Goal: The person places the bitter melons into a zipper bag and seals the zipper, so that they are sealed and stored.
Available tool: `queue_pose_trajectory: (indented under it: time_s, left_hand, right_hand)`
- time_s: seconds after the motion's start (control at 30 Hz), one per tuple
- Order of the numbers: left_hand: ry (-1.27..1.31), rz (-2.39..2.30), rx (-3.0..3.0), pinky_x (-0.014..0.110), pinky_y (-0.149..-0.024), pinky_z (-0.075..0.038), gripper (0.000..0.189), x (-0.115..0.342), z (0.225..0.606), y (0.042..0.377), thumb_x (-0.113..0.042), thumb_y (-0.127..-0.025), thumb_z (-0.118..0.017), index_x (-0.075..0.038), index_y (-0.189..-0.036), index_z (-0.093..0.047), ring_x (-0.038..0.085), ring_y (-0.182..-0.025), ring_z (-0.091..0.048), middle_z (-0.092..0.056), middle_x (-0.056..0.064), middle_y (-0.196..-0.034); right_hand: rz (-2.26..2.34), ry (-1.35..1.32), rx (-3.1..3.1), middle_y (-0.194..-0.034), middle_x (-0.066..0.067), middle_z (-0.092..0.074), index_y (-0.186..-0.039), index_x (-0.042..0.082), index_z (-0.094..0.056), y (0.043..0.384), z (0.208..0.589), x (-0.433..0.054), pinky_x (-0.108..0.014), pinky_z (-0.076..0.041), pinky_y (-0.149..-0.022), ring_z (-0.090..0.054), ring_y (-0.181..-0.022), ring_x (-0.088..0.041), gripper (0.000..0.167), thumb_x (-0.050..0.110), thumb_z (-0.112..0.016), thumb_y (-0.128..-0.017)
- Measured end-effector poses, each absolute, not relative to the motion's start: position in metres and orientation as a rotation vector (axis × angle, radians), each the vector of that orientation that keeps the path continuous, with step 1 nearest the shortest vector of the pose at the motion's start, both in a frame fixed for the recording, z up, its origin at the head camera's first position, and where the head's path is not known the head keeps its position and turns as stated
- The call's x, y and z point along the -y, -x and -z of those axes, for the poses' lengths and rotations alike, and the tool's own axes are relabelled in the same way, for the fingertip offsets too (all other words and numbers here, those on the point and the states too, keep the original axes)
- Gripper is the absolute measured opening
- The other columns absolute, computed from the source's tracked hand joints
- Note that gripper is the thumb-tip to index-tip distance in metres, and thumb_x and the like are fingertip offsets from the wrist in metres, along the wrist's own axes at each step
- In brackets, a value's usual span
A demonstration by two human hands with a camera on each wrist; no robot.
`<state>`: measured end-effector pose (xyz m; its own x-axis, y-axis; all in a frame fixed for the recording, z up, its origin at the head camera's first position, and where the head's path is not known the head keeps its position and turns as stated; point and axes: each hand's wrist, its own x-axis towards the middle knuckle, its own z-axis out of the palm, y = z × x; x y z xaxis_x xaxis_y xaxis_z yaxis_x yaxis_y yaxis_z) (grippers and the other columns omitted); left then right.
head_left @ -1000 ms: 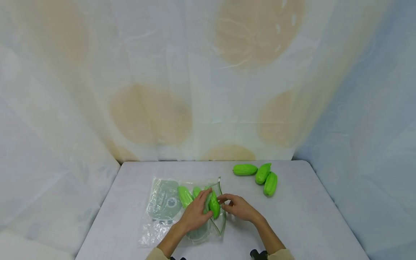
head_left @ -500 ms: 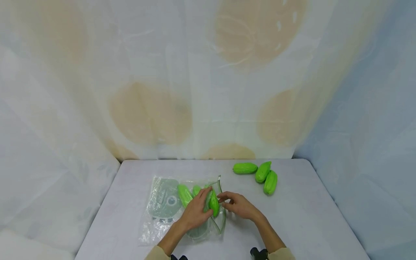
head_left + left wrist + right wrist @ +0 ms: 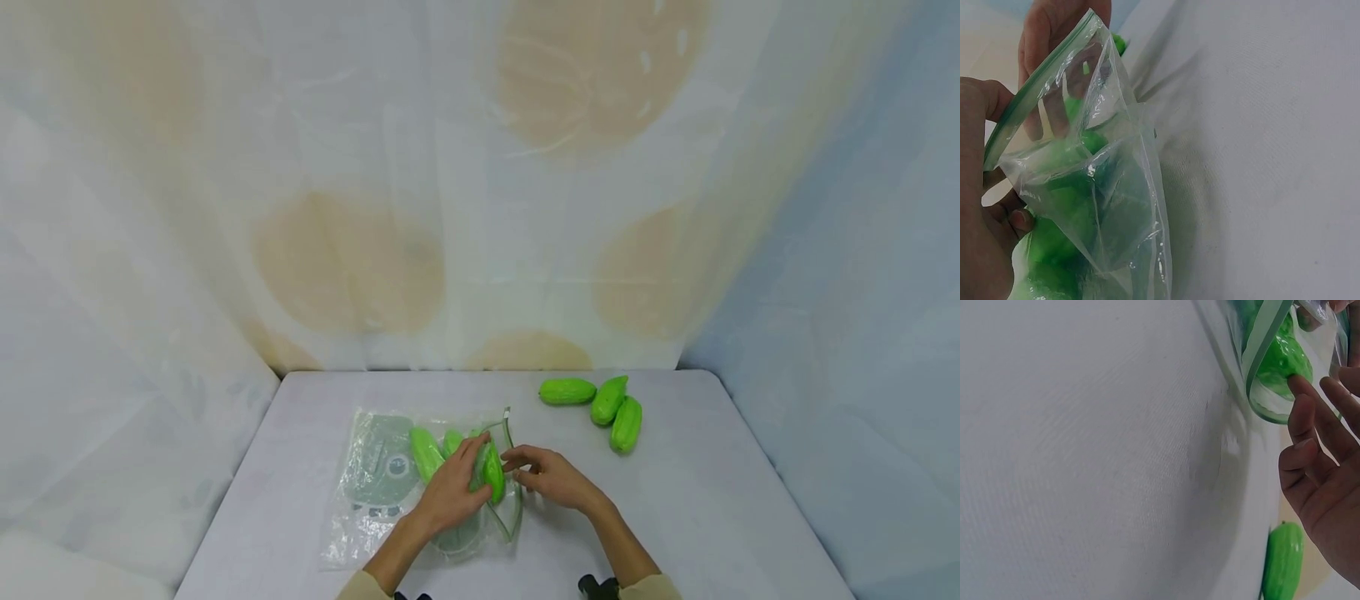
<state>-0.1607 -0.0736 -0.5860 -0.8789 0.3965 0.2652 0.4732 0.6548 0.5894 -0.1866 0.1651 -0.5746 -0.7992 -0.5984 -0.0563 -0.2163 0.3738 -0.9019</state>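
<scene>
A clear zip-lock bag with green printing lies flat on the table, its green-edged mouth gaping to the right. Several bright green, ridged bitter melons show inside, one left of my left hand. My left hand lies over the bag and grips its mouth edge, holding the upper layer raised. Just inside the mouth is another bitter melon, between my hands. My right hand is at the opening with loosely bent fingers; one fingertip touches this melon's end in the right wrist view.
Three more bitter melons lie together at the back right of the table: one sideways, one slanted and one nearer the front. Patterned sheets hang behind the table and along both sides.
Both hands keep nearly the same place at the bag mouth. The melon at the opening shifts slightly left, deeper into the bag.
</scene>
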Motion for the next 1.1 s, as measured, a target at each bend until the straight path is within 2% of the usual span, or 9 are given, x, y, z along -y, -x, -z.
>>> queue_pose_trajectory:
  time_s: [0.2, 0.4, 1.1]
  left_hand:
    - [0.729, 1.086, 2.757, 0.043, -0.100, -0.048, 0.082, 0.074, 0.585, 0.158, -0.022, -0.084, -0.066, -0.017, -0.158, -0.030, 0.019, -0.128, -0.053, -0.046, 0.000, -0.149]
    - [0.732, 1.108, 2.754, 0.042, -0.100, -0.048, 0.082, 0.075, 0.586, 0.158, -0.022, -0.084, -0.067, -0.017, -0.158, -0.030, 0.018, -0.127, -0.054, -0.046, -0.001, -0.150]
    - [0.771, 1.129, 2.758, 0.044, -0.101, -0.048, 0.082, 0.077, 0.584, 0.160, -0.023, -0.086, -0.065, -0.018, -0.159, -0.027, 0.021, -0.130, -0.052, -0.044, 0.001, -0.150]
  right_hand:
    - [1.412, 0.726, -2.250, -0.126, -0.016, -0.067, -0.137, 0.007, -0.059, 0.184, 0.574, -0.162, -0.028, -0.052, -0.077, -0.061, -0.114, -0.037, 0.036, 0.014, -0.053, -0.102]
    - [1.409, 0.724, -2.233, -0.128, -0.015, -0.067, -0.138, 0.006, -0.058, 0.182, 0.573, -0.160, -0.027, -0.050, -0.082, -0.059, -0.120, -0.038, 0.036, 0.014, -0.053, -0.102]
    - [1.410, 0.700, -2.194, -0.130, -0.015, -0.065, -0.139, 0.009, -0.057, 0.180, 0.569, -0.154, -0.028, -0.052, -0.081, -0.059, -0.122, -0.036, 0.037, 0.013, -0.053, -0.102]
